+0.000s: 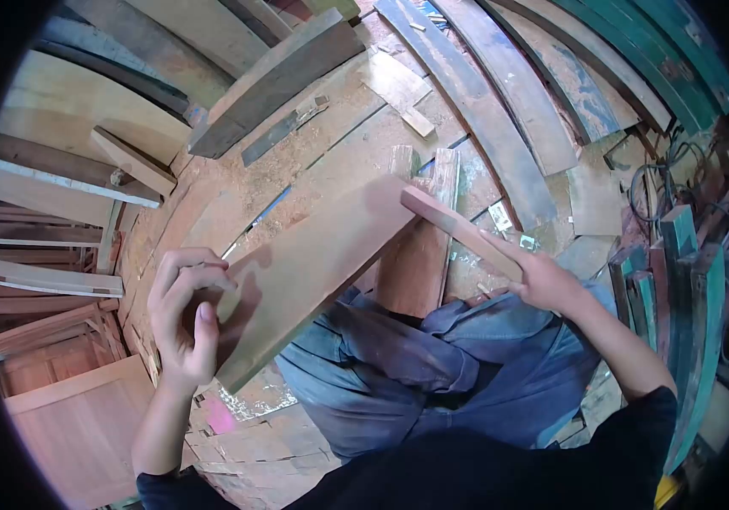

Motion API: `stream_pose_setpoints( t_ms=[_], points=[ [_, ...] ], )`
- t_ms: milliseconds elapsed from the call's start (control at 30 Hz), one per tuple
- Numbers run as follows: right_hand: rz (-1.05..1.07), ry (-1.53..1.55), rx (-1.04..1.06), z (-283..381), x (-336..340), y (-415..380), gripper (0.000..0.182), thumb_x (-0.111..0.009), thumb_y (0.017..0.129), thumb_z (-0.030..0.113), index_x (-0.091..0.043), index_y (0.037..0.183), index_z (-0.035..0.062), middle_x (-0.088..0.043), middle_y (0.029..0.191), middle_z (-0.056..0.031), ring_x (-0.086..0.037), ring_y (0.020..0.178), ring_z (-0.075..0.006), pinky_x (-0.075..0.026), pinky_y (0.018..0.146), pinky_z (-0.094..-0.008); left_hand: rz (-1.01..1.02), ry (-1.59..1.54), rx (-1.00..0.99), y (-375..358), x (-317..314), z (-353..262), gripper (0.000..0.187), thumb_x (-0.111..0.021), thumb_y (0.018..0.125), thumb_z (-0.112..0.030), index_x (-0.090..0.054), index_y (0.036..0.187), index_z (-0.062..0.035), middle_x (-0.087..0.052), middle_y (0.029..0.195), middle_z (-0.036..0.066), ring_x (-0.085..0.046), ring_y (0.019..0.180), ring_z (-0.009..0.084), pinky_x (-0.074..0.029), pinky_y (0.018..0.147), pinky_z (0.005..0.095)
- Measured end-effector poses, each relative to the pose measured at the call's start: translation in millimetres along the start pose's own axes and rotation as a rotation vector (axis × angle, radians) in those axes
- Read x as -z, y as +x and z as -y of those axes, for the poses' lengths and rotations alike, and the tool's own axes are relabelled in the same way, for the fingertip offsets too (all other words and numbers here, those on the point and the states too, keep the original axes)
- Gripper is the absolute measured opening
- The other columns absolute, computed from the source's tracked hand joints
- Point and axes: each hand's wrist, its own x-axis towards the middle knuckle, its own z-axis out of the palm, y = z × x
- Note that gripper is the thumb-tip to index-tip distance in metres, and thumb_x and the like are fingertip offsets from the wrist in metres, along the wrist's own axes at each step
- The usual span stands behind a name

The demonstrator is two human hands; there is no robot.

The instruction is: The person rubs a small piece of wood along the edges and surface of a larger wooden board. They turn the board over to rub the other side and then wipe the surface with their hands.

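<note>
A wide, thick wooden board [322, 263] lies slanted in front of my knees, its far end over a reddish wooden block [413, 268]. In my right hand [544, 276] is a flat wooden strip [464, 233], gripped by its near end. The strip's far tip overlaps the board's far right corner in this view. Beside the board's near left end, my left hand [186, 314] is raised with curled fingers and the thumb apart, nothing visible between them. A shadow of that hand falls on the board.
Long curved planks [475, 110] lie on the dusty floor ahead. A heavy dark beam [279, 81] rests at the upper left. Panelled wooden doors [84, 425] lean at left. Green-painted timbers [700, 314] and loose cables [666, 183] crowd the right side.
</note>
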Motion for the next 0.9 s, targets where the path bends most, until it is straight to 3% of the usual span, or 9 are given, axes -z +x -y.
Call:
stream_pose_setpoints(
  t_ms=[133, 267, 367, 433, 500, 567, 667, 767, 900],
  points=[
    [-0.017, -0.036, -0.038, 2, -27, 93, 0.093, -0.068, 0.089, 0.010, -0.023, 0.167, 0.0342, -0.071, 0.113, -0.0269, -0.070, 0.098, -0.0465, -0.055, 0.086, -0.0522, 0.045, 0.046, -0.068, 20, 4, -8, 0.036, -0.054, 0.095, -0.030, -0.066, 0.093, 0.0037, -0.062, 0.101, 0.020, -0.061, 0.090, 0.0289, -0.047, 0.078, 0.0366],
    [0.008, -0.058, -0.099, 9, -26, 85, 0.094, -0.068, 0.089, 0.010, -0.021, 0.167, 0.0339, -0.069, 0.117, -0.0277, -0.069, 0.101, -0.0462, -0.054, 0.088, -0.0525, 0.077, 0.002, 0.073, 29, 5, -18, 0.038, -0.055, 0.095, -0.032, -0.066, 0.092, 0.0039, -0.061, 0.100, 0.021, -0.060, 0.088, 0.0284, -0.047, 0.076, 0.0357],
    [0.076, 0.016, -0.131, 5, 1, 22, 0.096, -0.067, 0.087, 0.003, -0.023, 0.168, 0.0309, -0.066, 0.131, -0.0275, -0.067, 0.114, -0.0459, -0.053, 0.097, -0.0500, 0.112, 0.029, -0.001, 25, 6, -6, 0.040, -0.056, 0.095, -0.034, -0.067, 0.091, 0.0041, -0.061, 0.099, 0.021, -0.059, 0.086, 0.0275, -0.046, 0.074, 0.0355],
    [0.141, 0.016, -0.151, 3, 21, 18, 0.096, -0.065, 0.085, 0.003, -0.024, 0.167, 0.0321, -0.066, 0.115, -0.0299, -0.068, 0.104, -0.0470, -0.054, 0.093, -0.0520, 0.099, 0.036, 0.065, 20, 7, -7, 0.042, -0.056, 0.094, -0.037, -0.067, 0.089, 0.0036, -0.061, 0.097, 0.022, -0.059, 0.085, 0.0269, -0.045, 0.074, 0.0346],
    [0.159, 0.026, -0.183, -4, 12, 26, 0.096, -0.064, 0.084, 0.001, -0.025, 0.167, 0.0310, -0.065, 0.117, -0.0301, -0.067, 0.105, -0.0476, -0.053, 0.094, -0.0515, 0.114, 0.029, 0.098, 22, 9, -11, 0.043, -0.056, 0.094, -0.038, -0.067, 0.088, 0.0032, -0.061, 0.096, 0.022, -0.059, 0.085, 0.0270, -0.045, 0.075, 0.0342],
    [0.114, 0.012, -0.189, -10, -10, 74, 0.098, -0.065, 0.084, -0.002, -0.024, 0.167, 0.0275, -0.063, 0.136, -0.0281, -0.064, 0.120, -0.0476, -0.052, 0.101, -0.0483, 0.081, 0.050, 0.091, 32, 9, -15, 0.047, -0.054, 0.095, -0.042, -0.067, 0.088, 0.0024, -0.060, 0.094, 0.022, -0.059, 0.085, 0.0281, -0.045, 0.075, 0.0348],
    [0.116, 0.041, -0.225, -5, -22, 113, 0.097, -0.064, 0.083, -0.003, -0.025, 0.167, 0.0259, -0.063, 0.135, -0.0282, -0.064, 0.118, -0.0484, -0.052, 0.100, -0.0487, 0.058, 0.074, 0.082, 46, 10, -21, 0.049, -0.052, 0.096, -0.044, -0.067, 0.087, 0.0019, -0.060, 0.095, 0.022, -0.059, 0.086, 0.0286, -0.044, 0.075, 0.0360],
    [0.168, -0.033, -0.304, 14, -2, 72, 0.098, -0.065, 0.082, -0.002, -0.024, 0.167, 0.0244, -0.067, 0.126, -0.0300, -0.066, 0.111, -0.0498, -0.054, 0.096, -0.0502, 0.057, 0.080, 0.117, 41, 8, -21, 0.049, -0.051, 0.096, -0.045, -0.066, 0.087, 0.0015, -0.060, 0.095, 0.022, -0.059, 0.086, 0.0288, -0.044, 0.075, 0.0362],
    [0.007, 0.014, 0.022, 0, -2, 21, 0.098, -0.066, 0.086, 0.002, -0.019, 0.168, 0.0297, -0.069, 0.110, -0.0317, -0.068, 0.102, -0.0495, -0.054, 0.092, -0.0537, 0.083, 0.081, 0.169, 25, 11, -15, 0.052, -0.051, 0.097, -0.048, -0.066, 0.087, 0.0011, -0.060, 0.096, 0.022, -0.058, 0.084, 0.0283, -0.043, 0.076, 0.0362]
  ],
)
